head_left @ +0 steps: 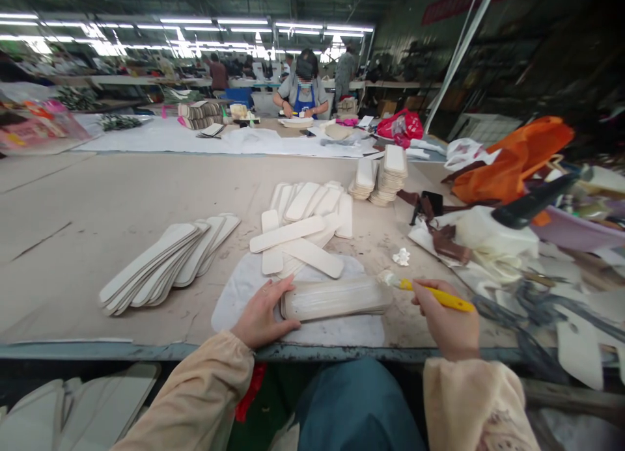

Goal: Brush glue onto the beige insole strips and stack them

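My left hand (262, 314) lies with spread fingers on the left end of a stack of long pale insole strips (334, 298), holding it down on a white sheet (254, 282) at the table's near edge. My right hand (446, 321) is closed round a yellow-handled brush (430, 291). The brush's white bristles touch the right end of the stack. Behind the stack lie loose strips (297, 236) scattered in a pile.
A fanned row of longer strips (166, 262) lies to the left. Two short stacks (381, 174) stand further back. Orange bag (512, 158), a white container with a black handle (498, 230) and scraps crowd the right. A person in a blue apron (303, 90) works at the far table.
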{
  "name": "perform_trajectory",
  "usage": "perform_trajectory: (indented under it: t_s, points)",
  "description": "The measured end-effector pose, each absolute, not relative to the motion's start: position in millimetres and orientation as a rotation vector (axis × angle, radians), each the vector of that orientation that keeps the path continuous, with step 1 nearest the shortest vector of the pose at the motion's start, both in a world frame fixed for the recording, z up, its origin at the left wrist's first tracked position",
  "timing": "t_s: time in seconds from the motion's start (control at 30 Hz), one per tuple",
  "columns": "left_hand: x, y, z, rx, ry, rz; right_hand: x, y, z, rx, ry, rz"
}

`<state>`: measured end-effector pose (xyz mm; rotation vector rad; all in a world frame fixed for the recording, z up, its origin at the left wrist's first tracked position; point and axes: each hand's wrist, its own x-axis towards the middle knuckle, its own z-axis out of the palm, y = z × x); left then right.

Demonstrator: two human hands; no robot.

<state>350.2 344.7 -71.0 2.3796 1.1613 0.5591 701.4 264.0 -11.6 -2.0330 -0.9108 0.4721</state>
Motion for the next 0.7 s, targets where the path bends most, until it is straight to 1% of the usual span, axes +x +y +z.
perform_trajectory:
  t_s: [0.1, 0.23, 0.33, 0.4, 0.47, 0.53, 0.63, 0.7]
  points:
    - [351, 345, -70, 2.376, 1.162, 0.571, 690, 261, -12, -2.056, -1.052, 0.225]
    - [351, 344, -69, 2.364, 1.155, 0.595, 665, 260, -20, -2.031, -1.441, -0.040]
    - [351, 344, -68, 2.367, 1.153, 0.584, 640, 259, -26, -1.882, -1.723, -0.054]
    - [351, 344, -69, 2.373, 1.153, 0.579, 626, 258, -26, -1.731, -1.845, 0.067]
    - [350, 344, -70, 2.379, 1.153, 0.581, 619, 256, -22, -1.596, -1.837, 0.227]
    - [350, 344, -71, 2.388, 1.155, 0.580, 623, 253, -18, -1.579, -1.714, 0.270]
    - [350, 344, -70, 2.395, 1.156, 0.571, 647, 249, -15, -1.757, -1.550, 0.060]
    - [351, 344, -68, 2.392, 1.155, 0.563, 661, 247, -18, -1.890, -1.552, -0.095]
